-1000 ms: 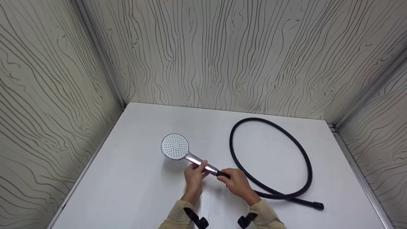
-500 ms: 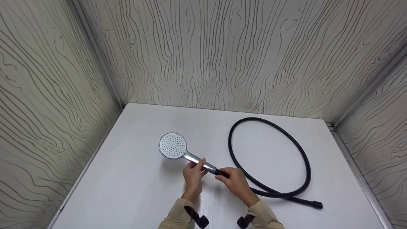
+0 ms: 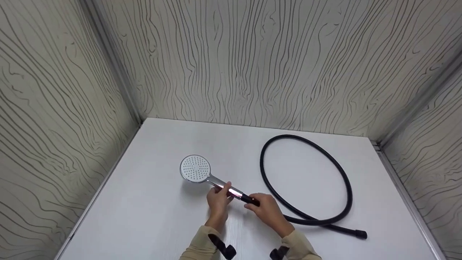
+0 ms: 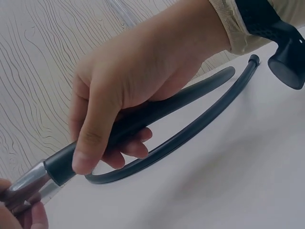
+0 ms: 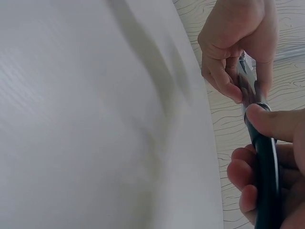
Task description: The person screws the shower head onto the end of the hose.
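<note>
A chrome hand shower (image 3: 195, 168) with a round white spray face is held over the white table, its face up and its handle slanting down to the right. My left hand (image 3: 217, 203) pinches the chrome handle (image 5: 246, 78), thumb on top and fingers underneath. At the lower end of the handle, my right hand (image 3: 267, 209) grips the black end of a shower hose (image 4: 136, 124), thumb laid along it. The hose end meets the chrome handle (image 4: 31, 183) in line. Part of the hose is hidden behind my right hand.
The rest of the black hose (image 3: 349, 191) lies in a big loop on the right of the white table (image 3: 144, 216). Its free end (image 3: 361, 234) points right, near the front. Wood-patterned panels (image 3: 231, 65) stand behind and at both sides.
The hand shower has shifted slightly left and toward me. More of the black hose end shows between the chrome handle and my right fingers. Both hands keep their hold.
</note>
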A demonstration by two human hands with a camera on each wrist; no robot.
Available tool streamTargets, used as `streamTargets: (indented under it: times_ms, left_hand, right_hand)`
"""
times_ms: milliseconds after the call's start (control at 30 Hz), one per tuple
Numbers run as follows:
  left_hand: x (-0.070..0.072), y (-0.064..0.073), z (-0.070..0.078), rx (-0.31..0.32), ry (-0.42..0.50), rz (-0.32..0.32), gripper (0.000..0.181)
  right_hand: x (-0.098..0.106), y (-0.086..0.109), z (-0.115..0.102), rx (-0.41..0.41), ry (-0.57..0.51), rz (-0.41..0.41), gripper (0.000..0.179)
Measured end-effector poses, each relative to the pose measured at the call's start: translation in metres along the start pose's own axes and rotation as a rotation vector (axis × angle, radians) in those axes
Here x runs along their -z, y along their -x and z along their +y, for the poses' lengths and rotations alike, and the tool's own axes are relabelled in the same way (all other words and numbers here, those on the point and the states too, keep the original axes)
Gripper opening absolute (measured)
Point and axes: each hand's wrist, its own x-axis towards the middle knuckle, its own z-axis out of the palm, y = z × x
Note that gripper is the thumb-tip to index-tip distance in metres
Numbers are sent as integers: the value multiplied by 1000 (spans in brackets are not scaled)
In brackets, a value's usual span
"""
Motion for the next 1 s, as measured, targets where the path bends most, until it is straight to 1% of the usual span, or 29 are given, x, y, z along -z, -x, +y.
streamTargets:
  times_ms: [133, 267, 533, 700, 900, 1000]
  left_hand:
    - [1, 0, -2, 10, -8, 1, 41]
    - [1, 1, -2, 3, -20, -7, 43]
    - [0, 2, 0, -15, 10, -10, 37]
    - [0, 2, -1, -15, 7, -4, 36]
    - [1, 0, -5, -32, -1, -15, 34]
    - [0, 0, -6, -43, 12, -14, 33]
  right_hand:
    - [-3, 1, 0, 10, -20, 36, 14]
    - [-4, 2, 0, 11, -18, 74, 14]
    - [-5, 0, -2, 15, 12, 125, 14]
    - [-6, -1, -1, 10, 41, 136, 14]
    - [-6, 0, -1, 15, 21, 137, 15]
    - [-5, -1, -1, 15, 17, 133, 14]
